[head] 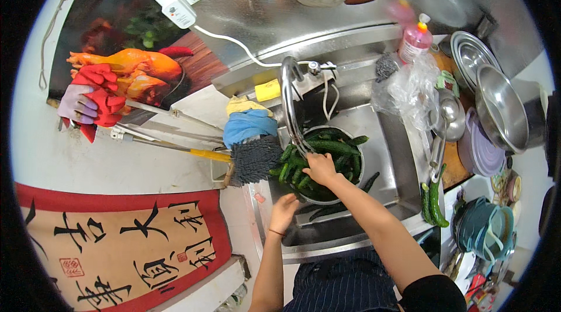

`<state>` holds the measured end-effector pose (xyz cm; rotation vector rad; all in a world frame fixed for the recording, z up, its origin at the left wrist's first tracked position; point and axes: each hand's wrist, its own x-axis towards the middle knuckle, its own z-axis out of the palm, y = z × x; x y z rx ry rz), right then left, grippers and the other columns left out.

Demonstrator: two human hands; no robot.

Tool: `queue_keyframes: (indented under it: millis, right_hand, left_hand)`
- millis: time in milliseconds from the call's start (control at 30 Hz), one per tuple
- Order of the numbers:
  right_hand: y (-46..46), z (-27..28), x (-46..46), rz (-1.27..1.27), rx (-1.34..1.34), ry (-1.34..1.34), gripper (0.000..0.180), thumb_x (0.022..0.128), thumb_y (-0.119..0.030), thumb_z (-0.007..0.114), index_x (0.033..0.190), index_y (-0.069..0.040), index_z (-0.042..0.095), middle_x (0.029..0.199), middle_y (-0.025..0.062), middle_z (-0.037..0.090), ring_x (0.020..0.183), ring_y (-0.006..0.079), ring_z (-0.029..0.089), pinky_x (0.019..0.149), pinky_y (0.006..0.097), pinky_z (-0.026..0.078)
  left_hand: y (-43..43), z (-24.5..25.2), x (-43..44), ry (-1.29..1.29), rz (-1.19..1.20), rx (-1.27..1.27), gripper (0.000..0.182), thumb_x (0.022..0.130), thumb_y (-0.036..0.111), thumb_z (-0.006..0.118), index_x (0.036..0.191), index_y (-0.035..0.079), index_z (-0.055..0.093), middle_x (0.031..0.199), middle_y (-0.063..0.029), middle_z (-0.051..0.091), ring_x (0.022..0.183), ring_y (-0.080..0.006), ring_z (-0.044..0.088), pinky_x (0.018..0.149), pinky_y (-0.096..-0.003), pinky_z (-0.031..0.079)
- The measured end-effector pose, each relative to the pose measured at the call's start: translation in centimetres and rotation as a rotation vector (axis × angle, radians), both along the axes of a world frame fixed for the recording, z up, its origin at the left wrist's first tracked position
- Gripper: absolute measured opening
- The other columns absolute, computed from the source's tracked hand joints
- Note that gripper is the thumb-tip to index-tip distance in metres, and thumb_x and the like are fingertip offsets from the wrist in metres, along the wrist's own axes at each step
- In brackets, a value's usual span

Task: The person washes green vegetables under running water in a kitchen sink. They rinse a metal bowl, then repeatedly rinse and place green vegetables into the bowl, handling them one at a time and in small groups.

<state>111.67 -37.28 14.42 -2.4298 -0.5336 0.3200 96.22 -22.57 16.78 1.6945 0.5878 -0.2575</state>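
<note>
In the head view, a round metal basin (360,167) full of green cucumbers (335,147) stands in the stainless steel sink (385,145). A curved metal faucet (287,106) reaches over the basin. My right hand (322,169) is at the faucet's lower end, above the cucumbers; its fingers are bent against the spout, and the exact grip is partly hidden. My left hand (285,211) hovers beside the basin at the sink's left edge, fingers bent, with no object visible in it. Dark cucumbers (371,182) also lie on the sink floor outside the basin.
Blue cloth (250,128), a yellow sponge (267,91) and a dark chenille mop head (256,159) sit left of the faucet. Right of the sink are plastic bags (414,92), a pink soap bottle (415,42), metal bowls (502,108), a ladle (449,112) and two cucumbers (436,206).
</note>
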Motion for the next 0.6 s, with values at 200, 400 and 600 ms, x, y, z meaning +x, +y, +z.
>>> queue_keyframes:
  millis: [200, 400, 600]
  right_hand:
    - [-1.1, 1.4, -0.9, -0.239, 0.376, 0.264, 0.030, 0.078, -0.015, 0.070, 0.098, 0.003, 0.058, 0.095, 0.0172, 0.062, 0.090, 0.0310, 0.062, 0.079, 0.0384, 0.048]
    - [-1.0, 3.5, -4.9, -0.389, 0.773, 0.474, 0.031, 0.090, -0.009, 0.058, 0.113, 0.002, 0.041, 0.098, 0.0132, 0.059, 0.094, 0.0167, 0.056, 0.080, 0.0304, 0.046]
    - [-0.7, 4.3, -3.8, -0.444, 0.864, 0.645, 0.041, 0.099, -0.028, 0.038, 0.126, 0.002, 0.050, 0.125, 0.0169, 0.054, 0.115, 0.0247, 0.052, 0.100, 0.0333, 0.035]
  left_hand:
    - [-1.8, 2.7, 2.1, 0.059, 0.072, -0.120, 0.042, 0.096, 0.031, 0.049, 0.123, -0.001, 0.052, 0.116, -0.0108, 0.060, 0.106, -0.0196, 0.057, 0.088, -0.0300, 0.044]
    - [-6.6, 1.9, 7.1, 0.074, 0.256, -0.321, 0.061, 0.095, 0.059, 0.028, 0.101, 0.004, 0.055, 0.090, -0.0050, 0.054, 0.080, -0.0146, 0.050, 0.071, -0.0305, 0.042]
    - [-6.6, 3.4, 8.7, 0.032, 0.536, -0.486, 0.055, 0.095, 0.057, 0.029, 0.081, 0.009, 0.050, 0.058, 0.0021, 0.042, 0.044, -0.0085, 0.034, 0.041, -0.0231, 0.027]
